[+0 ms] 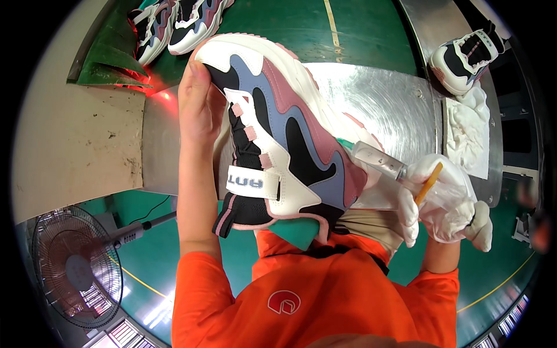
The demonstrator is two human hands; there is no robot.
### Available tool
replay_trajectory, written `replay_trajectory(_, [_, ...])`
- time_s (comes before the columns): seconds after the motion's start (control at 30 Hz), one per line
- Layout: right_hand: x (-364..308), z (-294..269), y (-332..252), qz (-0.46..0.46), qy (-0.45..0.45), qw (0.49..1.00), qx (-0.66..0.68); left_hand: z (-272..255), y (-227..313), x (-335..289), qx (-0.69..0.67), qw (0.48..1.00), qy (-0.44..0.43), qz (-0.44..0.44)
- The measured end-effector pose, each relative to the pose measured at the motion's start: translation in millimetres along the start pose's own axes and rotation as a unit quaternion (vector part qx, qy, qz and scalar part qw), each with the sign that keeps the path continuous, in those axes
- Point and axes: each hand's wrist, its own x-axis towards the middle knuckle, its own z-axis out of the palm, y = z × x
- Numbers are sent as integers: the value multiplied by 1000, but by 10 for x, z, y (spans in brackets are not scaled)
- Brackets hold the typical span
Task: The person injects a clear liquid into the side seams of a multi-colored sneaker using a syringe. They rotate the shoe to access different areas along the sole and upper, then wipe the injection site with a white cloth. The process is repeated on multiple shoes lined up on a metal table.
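A sneaker (pixel 272 124) in white, black, blue and mauve is held up on its side, toe away from me, sole to the right. My bare left hand (pixel 200 98) is closed around its toe end. In a white glove, my right hand (pixel 449 211) grips a clear syringe (pixel 376 159) with a green tip. That tip meets the edge between the upper and the white sole near the heel; whether it touches I cannot tell. A thin yellow stick (pixel 429 182) also sits between the gloved fingers. Green material (pixel 297 233) shows at the shoe's collar.
Beneath the shoe lies a bare metal plate (pixel 400 104), bordering a green belt (pixel 371 29). Two similar sneakers (pixel 194 26) stand at the far left by a red glow. Another sneaker (pixel 464 61) and a crumpled white cloth (pixel 467 130) are at the right. A fan (pixel 78 269) stands lower left.
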Motion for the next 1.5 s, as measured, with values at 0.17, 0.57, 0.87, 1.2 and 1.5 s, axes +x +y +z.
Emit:
replay_trajectory(0.17, [-94,11,-41,3,3,1000,0,21,-4,-21,-24,999,18,-20])
replay_trajectory(0.57, [-188,-134,-6,-23,-12,999,25,-77,-130,32,-51,993,59,-84])
replay_trajectory(0.87, [-244,-278,84,-52,-19,997,54,-107,-166,58,-51,983,110,-141])
replay_trajectory(1.2, [-386,-341,245,-88,-1,990,112,-288,-188,85,45,973,120,-191])
replay_trajectory(1.5, [-401,-127,331,-124,101,980,118,0,-37,122,-7,974,100,-201])
